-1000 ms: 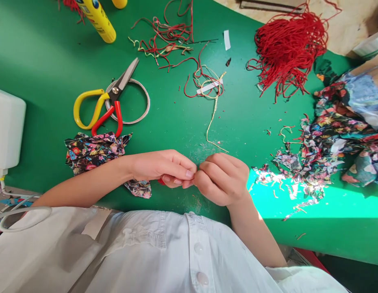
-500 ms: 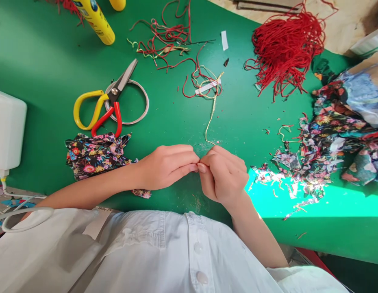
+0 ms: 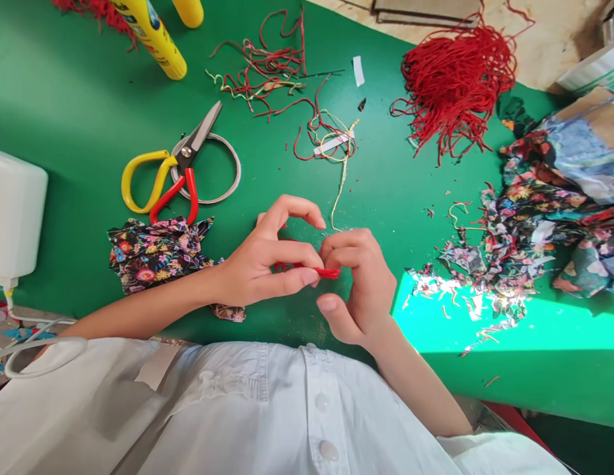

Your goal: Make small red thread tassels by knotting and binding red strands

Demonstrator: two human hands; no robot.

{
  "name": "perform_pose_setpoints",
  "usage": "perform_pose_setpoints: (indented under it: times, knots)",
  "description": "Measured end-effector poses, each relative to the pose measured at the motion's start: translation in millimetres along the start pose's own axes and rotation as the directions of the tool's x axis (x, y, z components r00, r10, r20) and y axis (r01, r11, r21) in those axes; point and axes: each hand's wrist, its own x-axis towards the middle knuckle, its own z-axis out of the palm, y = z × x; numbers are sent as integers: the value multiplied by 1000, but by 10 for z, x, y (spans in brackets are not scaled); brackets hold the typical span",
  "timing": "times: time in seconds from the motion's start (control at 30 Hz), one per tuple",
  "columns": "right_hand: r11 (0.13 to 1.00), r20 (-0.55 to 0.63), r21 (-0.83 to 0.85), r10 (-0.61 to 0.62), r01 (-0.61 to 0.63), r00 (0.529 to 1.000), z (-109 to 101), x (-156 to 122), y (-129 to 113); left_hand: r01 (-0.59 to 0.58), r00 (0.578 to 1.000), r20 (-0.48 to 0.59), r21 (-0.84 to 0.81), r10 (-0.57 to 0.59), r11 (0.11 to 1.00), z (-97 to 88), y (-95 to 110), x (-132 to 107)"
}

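Observation:
In the middle of the head view, my left hand (image 3: 277, 257) pinches a small bundle of red cord (image 3: 329, 272) between thumb and forefinger. Its other fingers are raised and bent. The cut ends of the bundle stick out to the right, towards my right hand (image 3: 361, 284). That hand has its thumb spread away from its curled fingers, and the fingertips are close to the bundle, partly hidden. A pale yellow cord (image 3: 341, 191) runs down the table and disappears behind my right hand; whether the fingers touch it is hidden.
Scissors (image 3: 185, 155) lie on a white ring (image 3: 236, 178), above black floral fabric (image 3: 158, 254). Loose red threads (image 3: 282, 63) lie ahead, a red cord heap (image 3: 458, 86) at far right. Fabric scraps (image 3: 515, 257) cover the right side. Yellow glue bottle (image 3: 163, 46) and white box (image 3: 14, 218) are left.
My hands have come slightly apart from their joined pinch. The right thumb has opened away from its fingers, the left fingers have lifted, and the red bundle now shows.

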Motion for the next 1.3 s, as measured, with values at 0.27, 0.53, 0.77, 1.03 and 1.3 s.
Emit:
perform_pose_setpoints:
  times: [0.27, 0.53, 0.77, 1.03, 1.3]
  knots:
    - [997, 217, 14, 65, -69, 974, 55, 0, -64, 171, 985, 59, -215, -162, 962, -81, 59, 35]
    - [806, 345, 402, 307, -435, 887, 91, -65, -100, 141, 946, -89, -755, -313, 640, -17, -49, 60]
    - [902, 198, 217, 333, -373, 922, 150, -67, -76, 169, 835, 28, -963, -550, 209, -61, 82, 113]
    - [969, 193, -248, 70, -20, 979, 269, -68, -19, 122, 814, 15, -982, -580, 144, -100, 129, 145]
    - [867, 197, -478, -50, 141, 979, 299, -48, 5, 118, 868, -51, -945, -493, 306, -164, 103, 124]
